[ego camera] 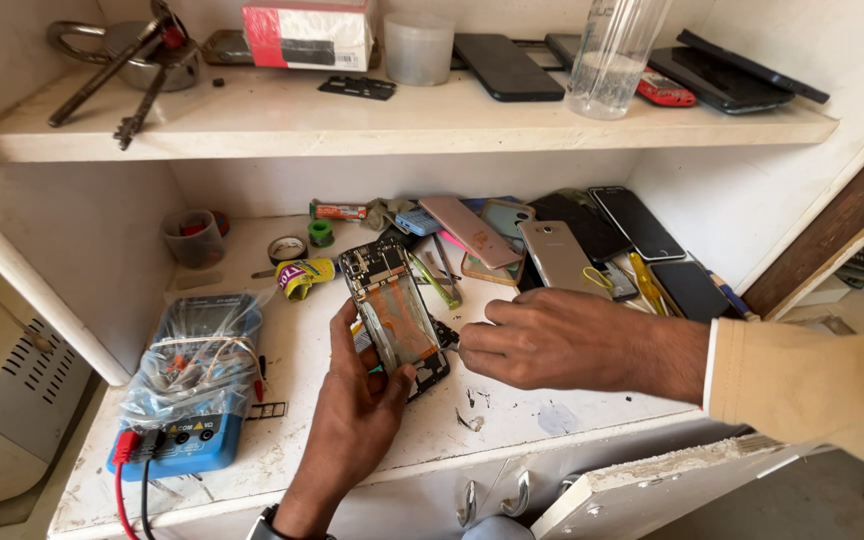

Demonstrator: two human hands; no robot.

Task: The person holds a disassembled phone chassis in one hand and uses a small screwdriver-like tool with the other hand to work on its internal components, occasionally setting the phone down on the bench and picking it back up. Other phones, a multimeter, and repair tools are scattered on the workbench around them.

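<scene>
My left hand (pixel 352 410) holds an opened phone (pixel 392 305) tilted upright over the white work shelf (pixel 512 405). The phone's back is off, showing a circuit board at the top and a copper-coloured plate below. My right hand (pixel 552 340) reaches in from the right with its fingers curled close to the phone's lower right edge; whether the fingertips pinch something small is hidden. A dark phone part (pixel 432 370) lies under the held phone.
A blue multimeter (pixel 187 385) wrapped in plastic sits at the left with red and black leads. A pile of phones (pixel 552 245) covers the back right. Tape rolls (pixel 287 248) and a grey cup (pixel 194 237) stand behind. The upper shelf carries a bottle (pixel 612 55), phones and tools.
</scene>
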